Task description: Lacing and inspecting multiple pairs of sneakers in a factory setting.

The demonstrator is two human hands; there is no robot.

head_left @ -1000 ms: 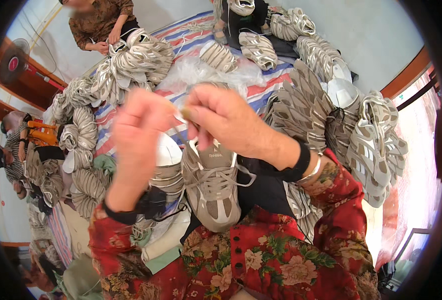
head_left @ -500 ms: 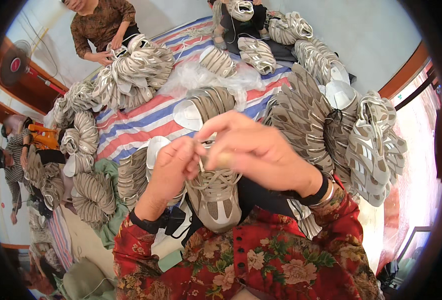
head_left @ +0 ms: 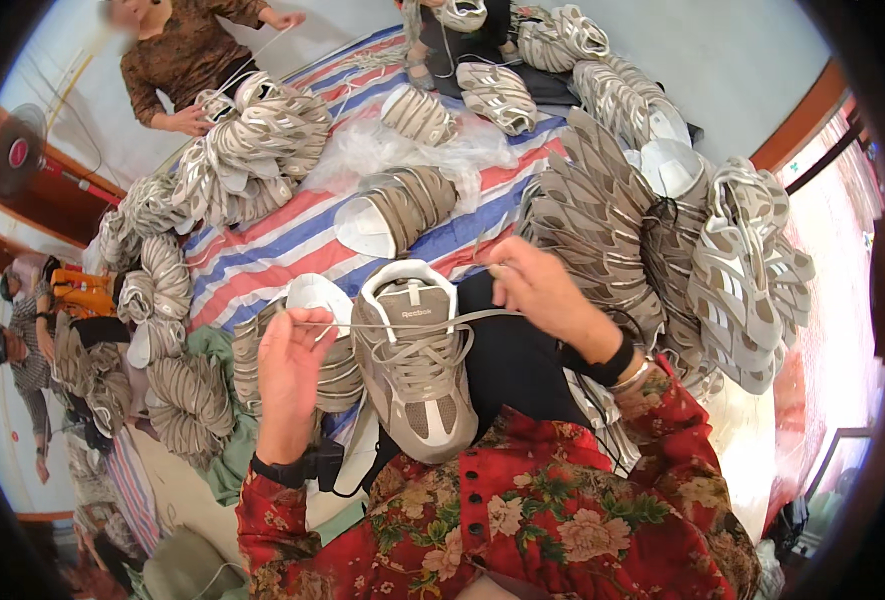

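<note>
A grey-beige sneaker upper (head_left: 430, 408) with white panels rests on my dark-trousered lap, its toe toward me. A flat grey shoelace (head_left: 372, 325) is threaded through its eyelets and stretches sideways across the tongue. On the left, my left hand (head_left: 295, 365) pinches one end of the lace between thumb and fingertips. My right hand (head_left: 552, 298), raised to the right of the shoe, is closed on the other end, with a thin bit sticking out past the fingertips. Beside my left hand lies a stack of nested shoe uppers (head_left: 262, 350).
Striped plastic sheeting (head_left: 252, 250) covers the floor ahead, with a bundle of uppers (head_left: 412, 205) and clear plastic (head_left: 362, 150) on it. Big coiled stacks of uppers (head_left: 592, 230) stand at right. A co-worker (head_left: 187, 50) at far left pulls a lace; others sit farther off.
My hands were close together above the shoe; now they are spread apart sideways with the lace drawn out between them. The far-left co-worker has raised a hand, pulling a lace.
</note>
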